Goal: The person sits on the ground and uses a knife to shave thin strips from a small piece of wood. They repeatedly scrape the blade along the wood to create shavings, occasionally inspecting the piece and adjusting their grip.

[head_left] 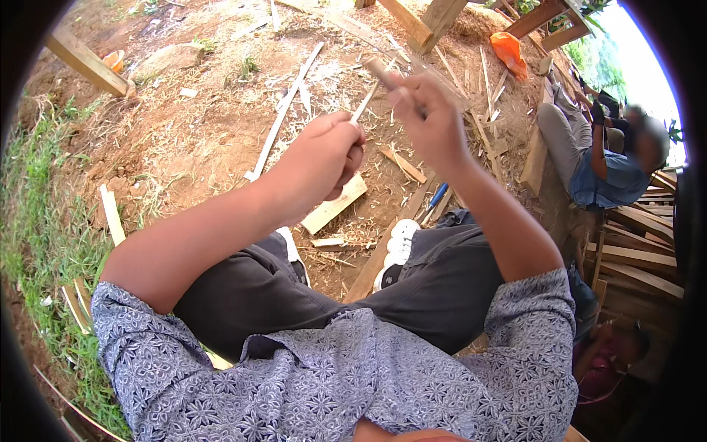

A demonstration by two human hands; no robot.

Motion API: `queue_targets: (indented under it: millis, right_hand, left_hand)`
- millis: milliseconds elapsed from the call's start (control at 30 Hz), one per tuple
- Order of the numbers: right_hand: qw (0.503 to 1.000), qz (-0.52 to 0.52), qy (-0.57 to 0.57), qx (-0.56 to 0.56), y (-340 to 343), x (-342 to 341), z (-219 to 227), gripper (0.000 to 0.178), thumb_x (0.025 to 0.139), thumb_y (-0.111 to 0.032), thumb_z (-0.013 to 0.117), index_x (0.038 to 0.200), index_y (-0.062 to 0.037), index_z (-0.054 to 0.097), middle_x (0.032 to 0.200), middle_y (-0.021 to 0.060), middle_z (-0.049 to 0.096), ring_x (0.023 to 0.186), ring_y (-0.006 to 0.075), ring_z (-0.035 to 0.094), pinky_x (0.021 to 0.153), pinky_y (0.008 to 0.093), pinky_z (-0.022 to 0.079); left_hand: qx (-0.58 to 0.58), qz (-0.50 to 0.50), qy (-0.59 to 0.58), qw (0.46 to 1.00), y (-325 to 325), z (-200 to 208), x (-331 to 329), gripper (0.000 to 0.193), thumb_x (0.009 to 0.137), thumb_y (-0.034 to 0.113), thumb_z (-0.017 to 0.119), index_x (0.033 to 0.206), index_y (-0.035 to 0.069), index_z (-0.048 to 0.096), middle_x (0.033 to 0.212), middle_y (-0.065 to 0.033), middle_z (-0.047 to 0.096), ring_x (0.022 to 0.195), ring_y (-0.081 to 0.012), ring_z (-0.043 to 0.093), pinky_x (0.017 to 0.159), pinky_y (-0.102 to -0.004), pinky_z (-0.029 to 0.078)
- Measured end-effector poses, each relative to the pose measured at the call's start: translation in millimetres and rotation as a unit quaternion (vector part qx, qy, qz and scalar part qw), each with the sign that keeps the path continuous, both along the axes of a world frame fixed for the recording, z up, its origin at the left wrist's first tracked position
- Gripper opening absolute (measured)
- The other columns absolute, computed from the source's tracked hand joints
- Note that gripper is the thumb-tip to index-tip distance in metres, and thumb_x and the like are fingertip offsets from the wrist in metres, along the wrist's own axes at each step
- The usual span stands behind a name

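My left hand is closed round a thin pale wooden stick, which juts up and to the right from the fist. Just right of it, my right hand grips a brownish-grey blade-like tool. Motion smears this tool, so its exact kind is unclear; a dark end of it shows below the fingers. The tool lies close to the stick's upper part, but whether they touch I cannot tell. Below the hands, a flat pale board rests on the dirt between my feet.
A blue-handled tool lies by my right shoe. Strips and shavings litter the ground, with a long strip at left. An orange bag lies far right. At right, a person in blue sits near stacked planks.
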State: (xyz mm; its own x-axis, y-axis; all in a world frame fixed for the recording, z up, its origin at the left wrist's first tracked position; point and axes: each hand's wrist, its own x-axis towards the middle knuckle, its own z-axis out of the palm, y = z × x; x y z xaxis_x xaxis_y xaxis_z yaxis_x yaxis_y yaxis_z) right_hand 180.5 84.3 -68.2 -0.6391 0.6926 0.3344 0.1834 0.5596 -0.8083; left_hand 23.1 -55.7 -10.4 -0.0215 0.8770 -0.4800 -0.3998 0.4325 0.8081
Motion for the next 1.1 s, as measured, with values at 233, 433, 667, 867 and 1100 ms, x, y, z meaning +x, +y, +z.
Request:
queue_targets:
  millis: [233, 433, 667, 867, 1100]
  right_hand:
    - [0.998, -0.023, -0.035, -0.038, 26, 10, -2, 0.027, 0.104, -0.017, 0.062, 0.128, -0.0047, 0.063, 0.079, -0.0034, 0.062, 0.059, -0.0004, 0.042, 0.050, 0.0208, 0.033]
    - [0.992, -0.057, -0.095, -0.063, 39, 9, 0, 0.026, 0.104, -0.016, 0.063, 0.127, -0.0041, 0.064, 0.080, -0.0031, 0.061, 0.059, -0.0004, 0.041, 0.050, 0.0188, 0.029]
    - [0.999, 0.004, -0.028, -0.035, 26, 10, -5, 0.019, 0.103, -0.012, 0.062, 0.120, -0.0029, 0.065, 0.073, -0.0054, 0.055, 0.057, -0.0006, 0.038, 0.048, 0.0201, 0.028]
    - [0.994, 0.097, 0.014, 0.048, -19, 2, 1, 0.019, 0.103, -0.013, 0.063, 0.119, -0.0029, 0.064, 0.070, -0.0048, 0.055, 0.056, 0.0003, 0.039, 0.048, 0.0214, 0.029]
    - [0.991, 0.113, 0.031, 0.068, -22, -5, 1, 0.019, 0.103, -0.018, 0.063, 0.118, -0.0064, 0.066, 0.068, -0.0046, 0.052, 0.053, 0.0009, 0.037, 0.045, 0.0225, 0.027]
  left_hand:
    - [0.021, -0.032, 0.055, 0.998, -1, -6, 1, 0.014, 0.104, 0.022, 0.046, 0.093, 0.013, 0.049, 0.065, 0.0061, 0.034, 0.050, -0.0057, 0.026, 0.045, -0.0260, 0.021]
    - [0.017, -0.034, 0.021, 0.999, 0, -6, -1, 0.014, 0.104, 0.022, 0.046, 0.094, 0.012, 0.050, 0.064, 0.0059, 0.034, 0.050, -0.0057, 0.026, 0.045, -0.0259, 0.020]
    - [0.019, -0.020, -0.001, 1.000, 5, -6, -7, 0.015, 0.104, 0.024, 0.045, 0.094, 0.013, 0.047, 0.061, 0.0066, 0.033, 0.049, -0.0064, 0.025, 0.044, -0.0258, 0.020]
    - [0.009, 0.007, -0.017, 1.000, 4, -6, -12, 0.014, 0.104, 0.023, 0.044, 0.093, 0.014, 0.046, 0.062, 0.0065, 0.033, 0.048, -0.0061, 0.025, 0.043, -0.0257, 0.020]
    - [-0.003, 0.007, -0.016, 1.000, 7, -10, -11, 0.014, 0.102, 0.023, 0.045, 0.092, 0.014, 0.047, 0.064, 0.0077, 0.033, 0.049, -0.0056, 0.026, 0.042, -0.0253, 0.019]
